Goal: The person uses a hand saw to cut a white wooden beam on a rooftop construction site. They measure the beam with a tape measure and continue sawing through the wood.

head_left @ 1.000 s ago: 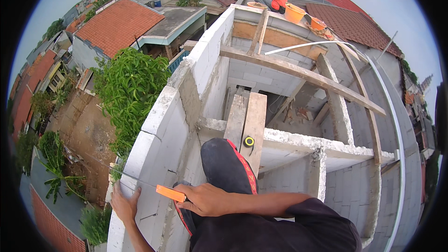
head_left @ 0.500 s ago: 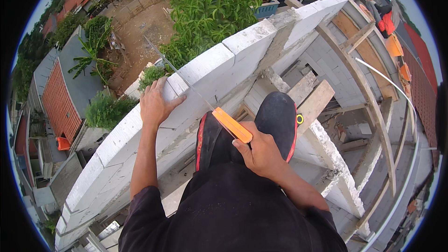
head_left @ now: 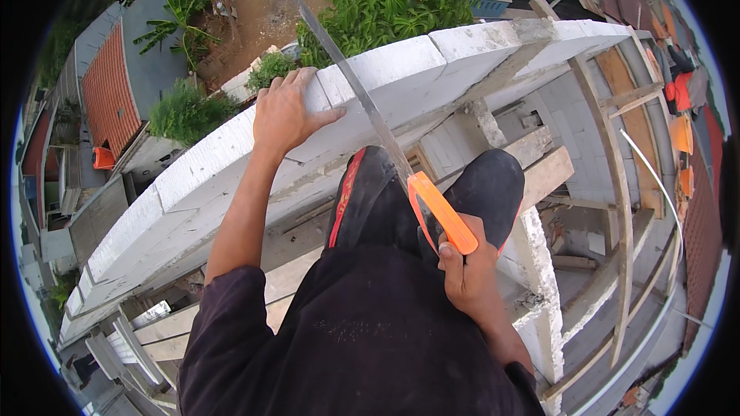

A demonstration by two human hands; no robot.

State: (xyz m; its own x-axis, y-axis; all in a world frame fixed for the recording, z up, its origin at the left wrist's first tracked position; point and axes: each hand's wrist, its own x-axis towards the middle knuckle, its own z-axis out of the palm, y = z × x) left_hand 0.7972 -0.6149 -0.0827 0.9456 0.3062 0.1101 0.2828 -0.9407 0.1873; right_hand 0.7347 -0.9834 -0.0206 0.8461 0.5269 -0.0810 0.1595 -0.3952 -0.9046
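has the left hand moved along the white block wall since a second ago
Yes. The left hand was low beside the wall face near the saw's orange handle; now it rests flat on top of the white block wall, left of the blade.

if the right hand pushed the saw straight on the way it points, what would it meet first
Most likely the white block wall. The right hand holds the saw by its orange handle, blade slanting up and left across the wall top just right of the left hand. Whether the blade already touches the block is unclear.

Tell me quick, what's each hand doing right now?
Left hand: open, flat on the white block on the wall top.
Right hand: closed on the saw by its orange handle.
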